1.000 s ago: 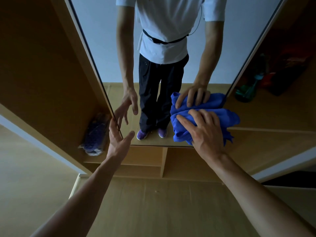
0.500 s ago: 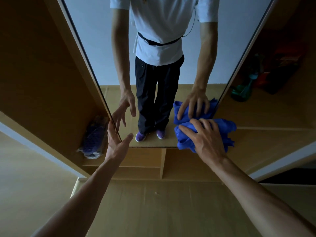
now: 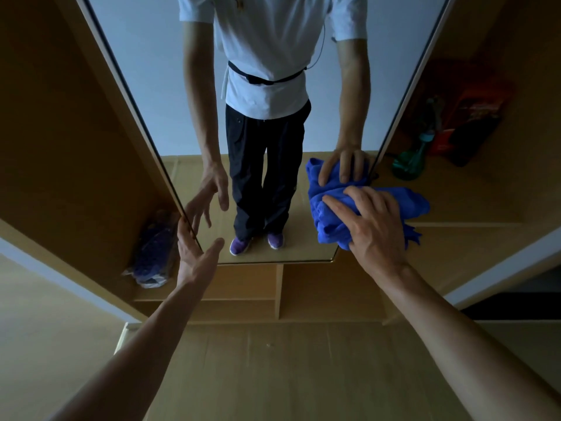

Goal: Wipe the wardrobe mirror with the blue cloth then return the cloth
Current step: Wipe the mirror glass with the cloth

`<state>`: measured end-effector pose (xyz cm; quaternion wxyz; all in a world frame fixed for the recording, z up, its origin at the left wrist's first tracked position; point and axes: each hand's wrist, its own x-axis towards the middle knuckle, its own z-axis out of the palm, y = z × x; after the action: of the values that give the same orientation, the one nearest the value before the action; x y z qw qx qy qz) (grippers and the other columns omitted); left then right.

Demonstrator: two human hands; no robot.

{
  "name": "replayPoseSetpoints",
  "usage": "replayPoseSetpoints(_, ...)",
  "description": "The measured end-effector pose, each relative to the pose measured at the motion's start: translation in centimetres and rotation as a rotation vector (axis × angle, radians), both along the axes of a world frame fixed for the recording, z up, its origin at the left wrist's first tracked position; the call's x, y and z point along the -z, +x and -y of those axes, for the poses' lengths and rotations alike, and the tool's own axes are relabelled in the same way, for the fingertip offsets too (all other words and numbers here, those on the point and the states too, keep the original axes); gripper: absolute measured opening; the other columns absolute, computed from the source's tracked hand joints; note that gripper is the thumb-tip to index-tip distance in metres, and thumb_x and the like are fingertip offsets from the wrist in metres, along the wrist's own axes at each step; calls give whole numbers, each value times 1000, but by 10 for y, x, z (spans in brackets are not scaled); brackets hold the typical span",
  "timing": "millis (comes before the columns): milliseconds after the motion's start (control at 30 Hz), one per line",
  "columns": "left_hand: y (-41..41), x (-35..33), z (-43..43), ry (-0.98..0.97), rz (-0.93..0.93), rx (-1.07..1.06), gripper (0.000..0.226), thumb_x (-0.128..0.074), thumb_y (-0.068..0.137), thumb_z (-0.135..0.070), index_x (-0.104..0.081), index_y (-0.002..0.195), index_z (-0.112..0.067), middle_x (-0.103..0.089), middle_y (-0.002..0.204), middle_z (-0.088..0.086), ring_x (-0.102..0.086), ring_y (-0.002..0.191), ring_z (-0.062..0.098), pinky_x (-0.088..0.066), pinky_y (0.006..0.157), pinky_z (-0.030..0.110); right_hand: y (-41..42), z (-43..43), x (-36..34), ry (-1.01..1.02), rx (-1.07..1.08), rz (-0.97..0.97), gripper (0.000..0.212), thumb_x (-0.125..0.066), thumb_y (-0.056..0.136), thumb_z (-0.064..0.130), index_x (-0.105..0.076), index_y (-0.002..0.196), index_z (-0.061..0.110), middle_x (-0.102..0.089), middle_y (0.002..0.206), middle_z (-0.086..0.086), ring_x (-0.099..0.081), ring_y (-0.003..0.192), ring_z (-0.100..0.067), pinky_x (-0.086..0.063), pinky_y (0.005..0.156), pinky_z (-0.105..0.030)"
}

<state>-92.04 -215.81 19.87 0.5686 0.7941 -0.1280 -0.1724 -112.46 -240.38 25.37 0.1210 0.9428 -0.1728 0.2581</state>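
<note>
View from the head, read from left to right. The left hand (image 3: 194,253) reaches forward on an outstretched arm to the left edge of the wardrobe mirror (image 3: 158,86). Its fingers (image 3: 183,230) lie straight and close together along that edge, and the thumb stands apart in front of the glass. It holds nothing. The right hand (image 3: 373,226), also at the end of an outstretched arm, lies palm down on the blue cloth (image 3: 331,220). Its fingers are spread and only slightly bent, pressing the bunched cloth against the lower right corner of the mirror. Part of the cloth hangs past the mirror's right edge, over the shelf (image 3: 473,214) behind it.

Count: two hands, one cloth, one mirror. The glass doubles both hands and the cloth, and shows a person in a white shirt, dark trousers and purple shoes.

Surroundings: in the left compartment of the wardrobe a clear bag of purple items (image 3: 151,253) rests on the shelf just beside the left hand, partly hidden by the mirror's edge. Below the mirror an upright panel (image 3: 280,290) divides two open compartments. In the right compartment a green bottle (image 3: 406,167) stands near the mirror's edge, and a red and dark object (image 3: 473,129), too dim to identify, stands behind it. A pale wooden floor (image 3: 273,375) fills the foreground between the two forearms.
</note>
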Motion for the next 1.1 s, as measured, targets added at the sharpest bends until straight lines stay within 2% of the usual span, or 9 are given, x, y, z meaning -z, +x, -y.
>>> replayPoseSetpoints(167, -1, 0, -1, 13, 9, 4, 109, -65, 74, -40, -1, 161, -29, -15, 169, 5, -20, 154, 24, -30, 119, 57, -2, -2, 32, 68, 19, -125, 80, -84, 60, 3, -60, 134, 24, -57, 131, -10, -53, 117, -34, -42, 99, -51)
replayPoseSetpoints(300, 1, 2, -1, 31, 21, 0, 102, -71, 89, -29, -1, 162, -28, -12, 169, 7, -19, 153, 27, -30, 119, 56, -1, -9, 45, 153, 38, -194, 73, -80, 68, 1, -60, 134, 24, -57, 132, -8, -55, 116, -33, -42, 100, -50)
replayPoseSetpoints(367, 0, 0, -2, 29, 16, 7, 106, -70, 81, -36, -1, 162, -29, -12, 169, 7, -19, 153, 27, -29, 119, 56, -1, -12, 46, 216, 46, -190, 75, -77, 67, -2, -60, 135, 23, -57, 131, -9, -56, 114, -32, -44, 97, -49)
replayPoseSetpoints(467, -1, -4, -3, 23, -10, 20, 110, -64, 72, -43, -1, 162, -31, -13, 169, 6, -19, 154, 26, -29, 120, 56, -5, -15, 46, 332, 44, -89, 75, -74, 68, -6, -58, 137, 19, -56, 128, -10, -56, 111, -34, -46, 92, -50)
replayPoseSetpoints(600, 2, -2, -8, 12, -13, 37, 101, -69, 85, -34, -2, 161, -34, -15, 169, 5, -21, 153, 27, -29, 120, 56, -13, -20, 42, 415, 82, 172, 61, -75, 76, 5, -52, 132, 12, -54, 126, -12, -55, 110, -36, -50, 87, -48)
replayPoseSetpoints(733, 3, -6, -9, 25, -8, 32, 105, -64, 74, -45, -6, 160, -33, -18, 167, 2, -23, 152, 24, -29, 120, 54, -11, -22, 32, 523, 133, 464, 53, -73, 77, -4, -50, 125, 0, -52, 118, -20, -58, 100, -31, -52, 80, -33)
replayPoseSetpoints(800, 4, -5, -8, 44, 9, 22, 106, -63, 73, -47, -5, 161, -32, -16, 167, 3, -23, 151, 25, -30, 119, 53, -5, -18, 27, 585, 154, 552, 45, -68, 81, -6, -51, 122, -6, -54, 114, -23, -60, 96, -32, -55, 79, -39)
replayPoseSetpoints(900, 6, 0, -5, 87, 32, 6, 107, -64, 75, -48, -4, 161, -31, -14, 166, 5, -25, 149, 28, -34, 115, 51, 4, -18, 27, 629, 200, 588, 45, -69, 84, -4, -51, 125, -7, -56, 115, -22, -62, 97, -33, -55, 78, -44)
replayPoseSetpoints(1100, 15, 13, -3, 123, 82, -6, 94, -69, 93, -30, -4, 160, -34, -19, 160, 6, -29, 144, 28, -35, 95, 41, 16, -21, 40, 593, 221, 635, 43, -67, 87, 6, -51, 126, -4, -56, 115, -17, -56, 99, -19, -47, 82, -25)
